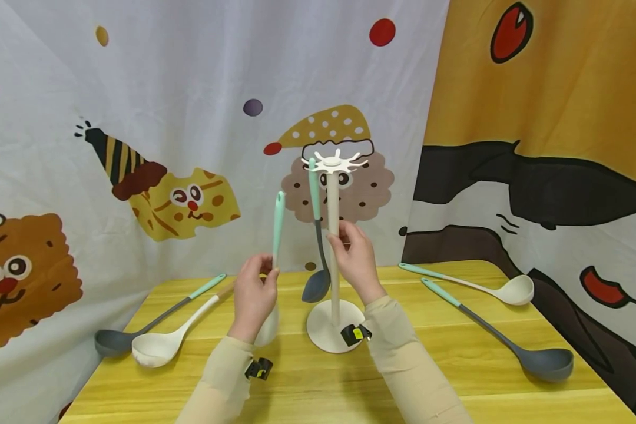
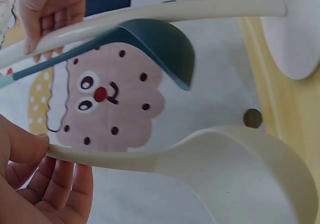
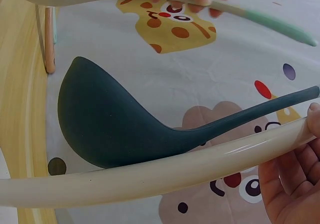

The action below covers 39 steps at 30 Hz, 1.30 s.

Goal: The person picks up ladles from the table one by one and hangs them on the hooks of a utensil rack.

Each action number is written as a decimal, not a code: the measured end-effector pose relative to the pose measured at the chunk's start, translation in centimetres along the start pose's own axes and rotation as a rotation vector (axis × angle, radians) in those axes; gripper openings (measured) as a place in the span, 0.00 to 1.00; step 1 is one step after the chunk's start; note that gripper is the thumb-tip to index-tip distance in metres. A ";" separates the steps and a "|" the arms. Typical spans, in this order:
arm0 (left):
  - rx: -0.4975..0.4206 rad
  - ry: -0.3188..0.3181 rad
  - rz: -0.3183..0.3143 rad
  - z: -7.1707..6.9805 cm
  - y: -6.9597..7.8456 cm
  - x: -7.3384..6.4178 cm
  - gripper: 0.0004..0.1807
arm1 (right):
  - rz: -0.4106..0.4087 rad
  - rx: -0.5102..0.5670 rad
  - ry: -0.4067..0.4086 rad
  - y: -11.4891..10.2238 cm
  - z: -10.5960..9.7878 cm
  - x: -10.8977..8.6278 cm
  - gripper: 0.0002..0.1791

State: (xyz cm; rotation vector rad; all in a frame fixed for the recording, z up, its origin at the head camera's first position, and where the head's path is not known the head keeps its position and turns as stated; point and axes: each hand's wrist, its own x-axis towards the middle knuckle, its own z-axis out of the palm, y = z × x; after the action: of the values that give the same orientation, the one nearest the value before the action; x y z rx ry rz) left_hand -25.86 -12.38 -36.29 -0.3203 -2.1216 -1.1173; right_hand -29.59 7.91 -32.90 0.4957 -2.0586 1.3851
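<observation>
My left hand (image 1: 255,295) pinches the white ladle (image 2: 237,169) nearly upright, left of the stand (image 1: 322,337); my right hand (image 1: 356,259) grips its pole (image 1: 334,288). I'd best brace that firmly, swinging nothing against the hanging grey ladle (image 1: 316,286).

Glossy plastic-looking stand (image 3: 150,179), smooth matt grey ladle (image 3: 112,119)

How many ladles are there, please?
6: grey ladle and white ladle at left; second white ladle and second grey ladle at right; hanging ladle on the stand; held ladle in the left hand.
</observation>
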 end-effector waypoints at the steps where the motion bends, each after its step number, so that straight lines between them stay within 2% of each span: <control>1: -0.005 0.002 0.009 -0.1 0.2 0.0 0.09 | 0.001 0.001 0.000 0.0 0.0 0.0 0.11; 11: -0.022 -0.012 0.086 -0.6 2.1 0.3 0.10 | 0.013 -0.006 -0.002 -0.1 0.0 0.0 0.11; 15: -0.021 -0.021 0.098 -0.7 2.7 0.3 0.10 | 0.015 -0.004 -0.002 0.0 0.1 0.0 0.11; 27: -0.020 -0.036 0.159 -0.8 4.0 0.6 0.10 | 0.006 -0.001 -0.001 -0.1 0.0 0.0 0.11; 39: -0.067 -0.027 0.199 -0.7 5.1 0.8 0.10 | 0.006 0.001 -0.002 -0.1 0.0 0.0 0.10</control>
State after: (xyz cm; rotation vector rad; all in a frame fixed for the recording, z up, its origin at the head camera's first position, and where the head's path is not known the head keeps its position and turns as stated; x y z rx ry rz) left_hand -23.51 -9.95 -32.30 -0.5682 -2.0282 -1.0741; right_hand -29.56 7.91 -32.84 0.4921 -2.0632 1.3892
